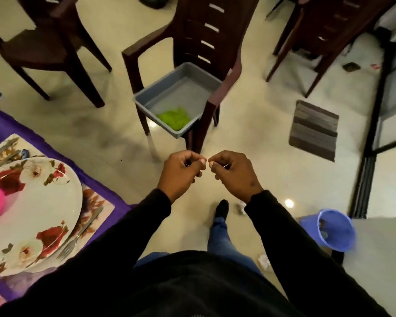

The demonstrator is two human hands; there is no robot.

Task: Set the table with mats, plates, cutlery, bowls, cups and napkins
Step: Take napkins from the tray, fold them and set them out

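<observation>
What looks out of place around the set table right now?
A dark slatted place mat lies on the floor, bent, not on the table. Crumpled paper scraps litter the tiles beside the blue plastic bin. The grey plastic tub overhangs its brown chair's seat.

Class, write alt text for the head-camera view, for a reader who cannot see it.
A person's left hand and right hand are raised with curled fingers, seemingly pinching something thin. Ahead, a grey tub holding something green sits on a brown chair; at left, a floral plate and fork lie on a mat.
</observation>
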